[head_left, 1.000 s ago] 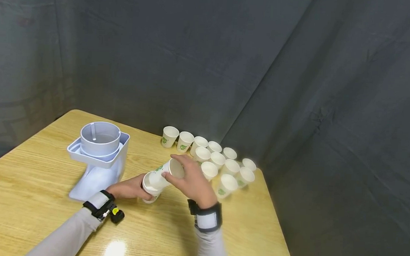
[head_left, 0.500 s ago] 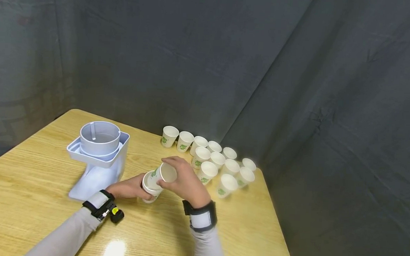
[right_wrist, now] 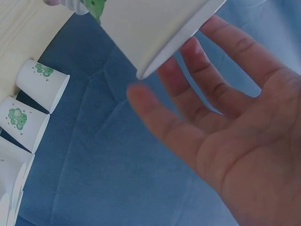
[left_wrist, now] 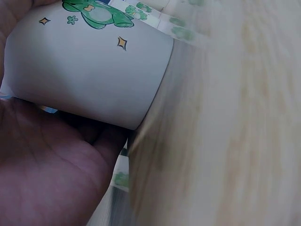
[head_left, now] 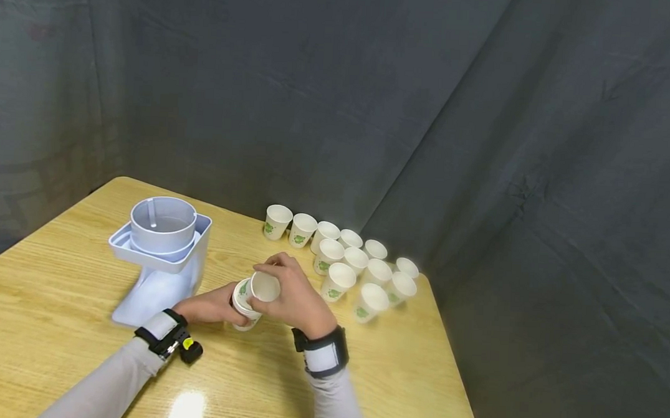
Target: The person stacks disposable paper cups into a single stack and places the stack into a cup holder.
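In the head view my left hand [head_left: 210, 306] grips a short stack of nested white paper cups [head_left: 244, 323], tilted above the table. One paper cup [head_left: 265, 287] with a green print leans at the stack's mouth, its base inside the top rim. My right hand [head_left: 294, 301] holds that cup near its rim, fingers on top and thumb below. The left wrist view has the outer cup of the stack [left_wrist: 89, 66] lying against the left palm [left_wrist: 51, 169]. In the right wrist view the fingers [right_wrist: 211, 89] curve along the cup's rim.
Several upright paper cups [head_left: 341, 278] stand in loose rows at the table's back right. To the left is a pale blue plastic stand [head_left: 160, 288] with a round bowl [head_left: 164, 223] on top. Dark curtains [head_left: 317, 108] hang behind the wooden table [head_left: 417, 375].
My right hand has moved left and slightly down, bringing its cup closer into the mouth of the stack. My left hand and the stack have stayed almost still.
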The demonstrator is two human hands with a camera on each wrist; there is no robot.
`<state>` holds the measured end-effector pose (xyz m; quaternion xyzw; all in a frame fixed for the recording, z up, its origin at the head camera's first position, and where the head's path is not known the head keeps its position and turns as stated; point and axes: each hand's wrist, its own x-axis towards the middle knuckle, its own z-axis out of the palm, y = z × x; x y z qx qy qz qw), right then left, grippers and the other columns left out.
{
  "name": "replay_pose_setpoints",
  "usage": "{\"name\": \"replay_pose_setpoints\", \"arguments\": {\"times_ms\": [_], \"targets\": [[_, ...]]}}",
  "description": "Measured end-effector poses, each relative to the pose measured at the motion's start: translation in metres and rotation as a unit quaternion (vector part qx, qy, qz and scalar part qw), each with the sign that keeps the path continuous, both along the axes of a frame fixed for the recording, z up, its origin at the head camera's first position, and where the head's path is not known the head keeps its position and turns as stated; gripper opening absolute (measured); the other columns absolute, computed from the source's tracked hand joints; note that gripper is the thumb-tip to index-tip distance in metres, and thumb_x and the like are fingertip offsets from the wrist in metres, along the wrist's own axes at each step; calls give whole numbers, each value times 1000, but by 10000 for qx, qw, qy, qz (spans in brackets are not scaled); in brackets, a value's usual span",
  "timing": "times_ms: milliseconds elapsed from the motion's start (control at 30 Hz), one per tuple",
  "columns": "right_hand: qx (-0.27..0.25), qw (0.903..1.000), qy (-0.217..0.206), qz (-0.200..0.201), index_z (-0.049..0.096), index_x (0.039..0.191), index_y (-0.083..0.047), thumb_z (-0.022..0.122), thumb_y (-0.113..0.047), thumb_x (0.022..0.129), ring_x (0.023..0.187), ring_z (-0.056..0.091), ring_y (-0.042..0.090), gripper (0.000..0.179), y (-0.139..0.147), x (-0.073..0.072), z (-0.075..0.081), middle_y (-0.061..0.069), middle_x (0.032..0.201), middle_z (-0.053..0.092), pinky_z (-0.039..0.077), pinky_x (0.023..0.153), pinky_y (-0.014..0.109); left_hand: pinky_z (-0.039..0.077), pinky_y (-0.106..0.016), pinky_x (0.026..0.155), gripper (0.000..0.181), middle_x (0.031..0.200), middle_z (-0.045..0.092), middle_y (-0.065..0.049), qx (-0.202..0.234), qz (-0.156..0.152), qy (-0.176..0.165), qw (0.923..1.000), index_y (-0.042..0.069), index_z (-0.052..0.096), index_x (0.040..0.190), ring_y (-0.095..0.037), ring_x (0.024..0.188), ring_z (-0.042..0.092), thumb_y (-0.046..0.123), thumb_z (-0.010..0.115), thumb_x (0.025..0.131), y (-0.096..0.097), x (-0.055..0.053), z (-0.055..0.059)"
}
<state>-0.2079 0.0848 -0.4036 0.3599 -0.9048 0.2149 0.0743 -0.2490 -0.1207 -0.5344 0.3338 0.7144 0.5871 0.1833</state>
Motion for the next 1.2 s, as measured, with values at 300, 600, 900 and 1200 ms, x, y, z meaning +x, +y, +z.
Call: {"name": "replay_pose_setpoints", "arguments": {"times_ms": [300, 600, 900, 1200], "targets": [[143, 9998, -116, -18, 67, 134, -7, 80, -30, 85, 110, 52, 13, 55, -4, -1, -2, 3, 124, 58, 46, 86, 17, 45, -26, 98, 66, 129, 60, -14, -25, 41, 48, 10000, -4, 47, 139, -19, 112, 59, 11, 78, 83, -1, 0, 0], [302, 9994, -180, -43, 65, 136, -7, 78, -32, 88, 115, 53, 17, 56, -9, -3, -6, 4, 127, 58, 46, 84, 17, 45, -29, 98, 66, 129, 59, -16, -78, 75, 16, 9999, -4, 48, 140, -22, 113, 58, 11, 79, 83, -2, 0, 1], [566, 9976, -409, -42, 66, 133, -6, 80, -33, 87, 116, 55, 17, 55, -18, -10, -16, 5, 127, 61, 48, 90, 20, 44, -38, 100, 73, 137, 54, -19, 12, 56, -159, 9999, -5, 41, 145, -26, 120, 53, 13, 77, 85, -1, 2, 2], [886, 9950, -458, -36, 68, 130, -6, 84, -28, 83, 112, 55, 19, 54, -24, -13, -25, 6, 124, 63, 46, 91, 21, 41, -40, 104, 82, 143, 51, -22, -129, 140, -180, 9997, -7, 32, 150, -28, 125, 51, 18, 78, 87, -2, 4, 0]]}}
